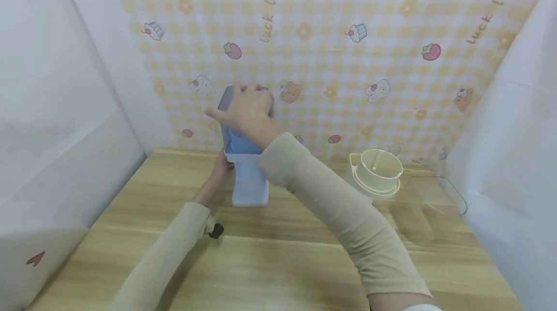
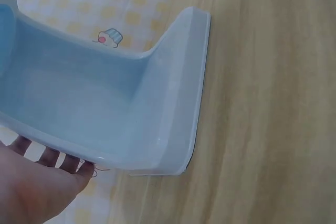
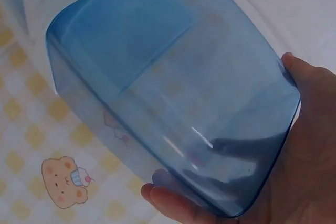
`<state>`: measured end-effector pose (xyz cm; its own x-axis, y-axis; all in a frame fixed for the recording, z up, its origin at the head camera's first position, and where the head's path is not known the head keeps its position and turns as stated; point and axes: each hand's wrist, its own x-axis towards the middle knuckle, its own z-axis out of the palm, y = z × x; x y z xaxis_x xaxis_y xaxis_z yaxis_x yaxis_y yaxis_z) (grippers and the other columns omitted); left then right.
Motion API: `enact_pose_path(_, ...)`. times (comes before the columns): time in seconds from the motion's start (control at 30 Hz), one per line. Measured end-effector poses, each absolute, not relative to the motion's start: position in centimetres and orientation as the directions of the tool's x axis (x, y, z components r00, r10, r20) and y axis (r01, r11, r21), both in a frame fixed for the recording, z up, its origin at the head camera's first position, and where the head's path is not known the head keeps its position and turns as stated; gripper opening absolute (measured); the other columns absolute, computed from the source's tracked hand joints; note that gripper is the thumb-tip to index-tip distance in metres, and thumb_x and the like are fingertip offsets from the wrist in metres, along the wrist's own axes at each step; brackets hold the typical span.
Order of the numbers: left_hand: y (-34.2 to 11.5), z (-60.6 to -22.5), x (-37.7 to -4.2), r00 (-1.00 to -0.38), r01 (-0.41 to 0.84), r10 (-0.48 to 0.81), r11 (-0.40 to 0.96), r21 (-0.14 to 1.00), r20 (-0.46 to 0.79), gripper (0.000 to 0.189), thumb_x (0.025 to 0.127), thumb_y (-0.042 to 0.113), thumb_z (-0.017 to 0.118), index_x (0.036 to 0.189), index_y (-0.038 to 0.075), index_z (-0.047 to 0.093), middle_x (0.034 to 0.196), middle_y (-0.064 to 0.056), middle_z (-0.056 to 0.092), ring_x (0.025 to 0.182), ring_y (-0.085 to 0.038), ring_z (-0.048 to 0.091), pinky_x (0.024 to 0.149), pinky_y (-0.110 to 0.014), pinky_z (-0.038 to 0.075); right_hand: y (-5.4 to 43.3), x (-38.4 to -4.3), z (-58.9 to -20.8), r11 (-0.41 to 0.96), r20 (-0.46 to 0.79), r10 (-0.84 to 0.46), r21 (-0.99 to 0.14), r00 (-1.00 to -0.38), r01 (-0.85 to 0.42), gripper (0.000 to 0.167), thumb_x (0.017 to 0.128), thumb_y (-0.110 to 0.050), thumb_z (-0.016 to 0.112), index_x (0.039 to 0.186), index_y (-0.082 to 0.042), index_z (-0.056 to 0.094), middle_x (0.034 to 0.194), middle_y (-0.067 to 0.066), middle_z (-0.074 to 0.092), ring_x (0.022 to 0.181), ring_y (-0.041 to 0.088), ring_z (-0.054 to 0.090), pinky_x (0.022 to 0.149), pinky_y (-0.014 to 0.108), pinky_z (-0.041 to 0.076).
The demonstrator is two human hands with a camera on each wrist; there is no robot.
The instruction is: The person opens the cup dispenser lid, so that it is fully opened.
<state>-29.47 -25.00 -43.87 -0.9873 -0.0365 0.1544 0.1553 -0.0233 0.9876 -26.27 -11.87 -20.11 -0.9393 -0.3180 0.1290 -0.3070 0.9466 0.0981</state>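
A pet feeder stands near the back of the table: a transparent blue container [image 1: 243,143] set upright in a white base [image 1: 251,181] with a tray at the front. My right hand [image 1: 251,110] grips the container's top. In the right wrist view its thumb and fingers lie along opposite edges of the container [image 3: 157,87]. Low at the base's left side is my left hand [image 1: 223,165], partly hidden behind it. The left wrist view has its fingers [image 2: 48,157] holding the base's side wall [image 2: 79,153]; the thumb is out of sight.
Toward the right back of the table [image 1: 296,267] sits a cream plastic cup-shaped piece [image 1: 377,173] with a side spout or handle. A thin dark curved line [image 1: 464,204], perhaps a wire, lies farther right. Patterned cloth [image 1: 322,69] hangs directly behind the feeder, with white sheets at both sides.
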Motion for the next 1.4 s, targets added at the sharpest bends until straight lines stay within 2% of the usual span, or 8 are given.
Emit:
enact_pose_path(0.13, -24.9, -44.1, -27.5, -0.984, 0.177, 0.013, 0.025, 0.984, 0.177, 0.051, 0.108, 0.007, 0.030, 0.155, -0.002, 0.013, 0.150, -0.029, 0.031, 0.142, -0.047, 0.031, 0.119, -0.060, 0.025, -10.7, -25.0, -20.4, 0.927, 0.133, -0.370, 0.122, -0.919, -0.355, 0.107, 0.079, -0.094, 0.017, 0.159, -0.022, 0.021, 0.148, 0.016, 0.043, 0.110, 0.028, 0.057, 0.065, 0.029, 0.052)
enact_pose_path(0.23, -25.1, -44.2, -25.0, -0.984, 0.169, 0.058, 0.063, 0.984, 0.166, 0.055, 0.110, 0.022, 0.028, 0.157, 0.001, 0.008, 0.160, -0.030, 0.014, 0.146, -0.054, 0.018, 0.118, -0.065, 0.020, -9.7, -23.6, -20.5, 0.898, 0.123, -0.434, 0.129, -0.892, -0.420, 0.107, 0.080, -0.093, 0.015, 0.158, -0.021, 0.025, 0.154, 0.017, 0.039, 0.123, 0.031, 0.053, 0.074, 0.031, 0.056)
enact_pose_path(0.4, -25.1, -43.8, -20.4, -0.982, 0.180, 0.081, 0.150, 0.972, 0.169, 0.059, 0.109, 0.042, 0.018, 0.152, 0.002, 0.021, 0.155, -0.023, 0.025, 0.142, -0.047, 0.032, 0.116, -0.064, 0.026, -7.3, -20.6, -20.2, 0.825, 0.107, -0.564, 0.047, -0.819, -0.563, 0.102, 0.083, -0.090, 0.024, 0.157, -0.019, 0.030, 0.152, 0.016, 0.041, 0.125, 0.032, 0.052, 0.091, 0.039, 0.053)
enact_pose_path(0.63, -25.8, -43.9, -15.5, -0.913, 0.373, 0.256, 0.208, 0.904, 0.318, 0.046, 0.107, 0.021, 0.035, 0.150, 0.006, 0.025, 0.143, -0.018, 0.040, 0.128, -0.007, 0.044, 0.106, -0.025, 0.040, -2.4, -19.1, -19.2, 0.544, 0.065, -0.830, -0.124, -0.554, -0.830, 0.086, 0.085, -0.075, 0.054, 0.155, -0.031, 0.031, 0.160, 0.001, 0.028, 0.127, 0.023, 0.051, 0.091, 0.040, 0.054)
enact_pose_path(0.77, -25.8, -43.6, -14.9, -0.848, 0.397, 0.424, 0.113, 0.911, 0.317, 0.058, 0.105, 0.025, 0.046, 0.155, 0.014, 0.019, 0.138, -0.015, 0.047, 0.121, -0.012, 0.052, 0.098, -0.029, 0.048, -0.4, -20.5, -18.5, 0.355, 0.041, -0.925, -0.260, -0.377, -0.898, 0.080, 0.084, -0.056, 0.070, 0.152, -0.032, 0.035, 0.162, -0.011, 0.026, 0.141, 0.015, 0.040, 0.110, 0.040, 0.042)
enact_pose_path(0.93, -25.1, -43.8, -15.5, -0.803, 0.443, 0.464, 0.043, 0.896, 0.375, 0.055, 0.099, 0.026, 0.059, 0.146, 0.014, 0.032, 0.128, -0.002, 0.059, 0.112, -0.015, 0.061, 0.091, -0.034, 0.054, 0.1, -21.8, -18.9, 0.256, 0.020, -0.958, -0.381, -0.285, -0.888, 0.079, 0.083, -0.042, 0.076, 0.152, -0.029, 0.038, 0.166, -0.007, 0.021, 0.153, 0.016, 0.020, 0.121, 0.046, 0.027)
enact_pose_path(1.2, -23.9, -43.6, -15.9, -0.775, 0.487, 0.461, -0.002, 0.874, 0.432, 0.064, 0.090, 0.031, 0.075, 0.141, 0.014, 0.039, 0.123, 0.001, 0.064, 0.107, -0.014, 0.065, 0.090, -0.032, 0.056, 1.4, -20.8, -21.6, 0.431, 0.188, -0.830, -0.378, -0.524, -0.819, 0.100, 0.076, -0.070, 0.072, 0.156, -0.039, 0.021, 0.167, -0.005, 0.012, 0.144, 0.022, 0.038, 0.108, 0.049, 0.044)
enact_pose_path(1.4, -23.3, -42.9, -16.1, -0.787, 0.524, 0.420, 0.068, 0.849, 0.452, 0.079, 0.086, 0.032, 0.079, 0.146, 0.011, 0.032, 0.127, -0.008, 0.061, 0.109, -0.017, 0.063, 0.093, -0.033, 0.054, 2.1, -20.3, -25.9, 0.282, 0.327, -0.634, -0.746, -0.701, -0.603, 0.128, 0.065, -0.079, 0.073, 0.160, -0.033, 0.001, 0.165, 0.001, 0.019, 0.147, 0.024, 0.034, 0.116, 0.045, 0.037)
